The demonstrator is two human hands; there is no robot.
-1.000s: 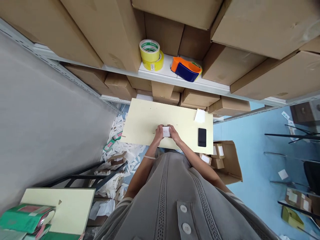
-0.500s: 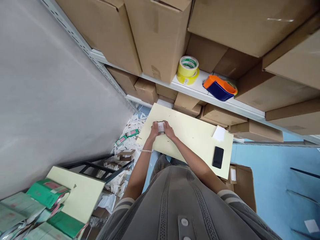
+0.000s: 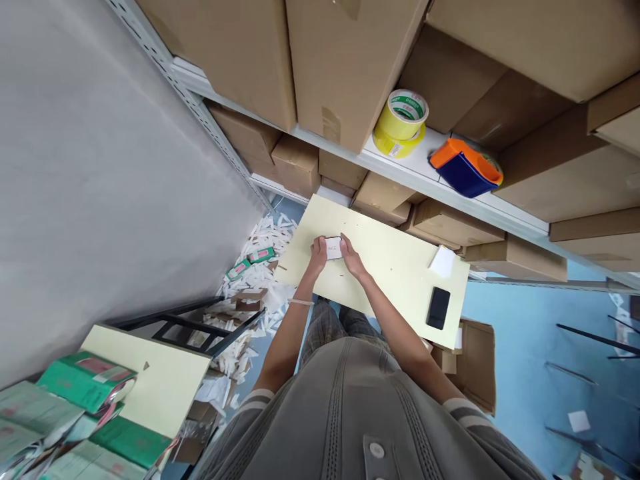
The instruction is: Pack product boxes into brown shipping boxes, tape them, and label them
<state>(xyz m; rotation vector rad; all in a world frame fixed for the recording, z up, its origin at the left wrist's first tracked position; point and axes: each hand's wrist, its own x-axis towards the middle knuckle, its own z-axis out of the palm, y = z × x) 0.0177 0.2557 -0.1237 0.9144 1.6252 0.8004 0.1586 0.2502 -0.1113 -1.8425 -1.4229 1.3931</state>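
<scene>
Between my two hands is a small white card (image 3: 333, 249) with dark writing on its face, over the pale yellow table (image 3: 385, 267). Its left edge is gripped by my left hand (image 3: 319, 253), which has a band on the wrist. My right hand (image 3: 352, 256) grips the right edge, thumb and fingers closed on it. Whether it is a single card or a thin stack, I cannot tell. Farther right on the same table lie a black phone (image 3: 439, 308) and some white paper (image 3: 442, 261).
Cardboard boxes (image 3: 350, 60) fill the shelf beyond the table. Yellow tape rolls (image 3: 400, 127) and an orange-and-blue tape dispenser (image 3: 466, 167) sit on the shelf edge. Paper scraps (image 3: 265, 233) cover the floor at left. Green packs (image 3: 85, 381) lie on a second table (image 3: 165, 373).
The card's face has turned more toward me, so its writing now shows. Both hands stay on it. The camera view has shifted slightly.
</scene>
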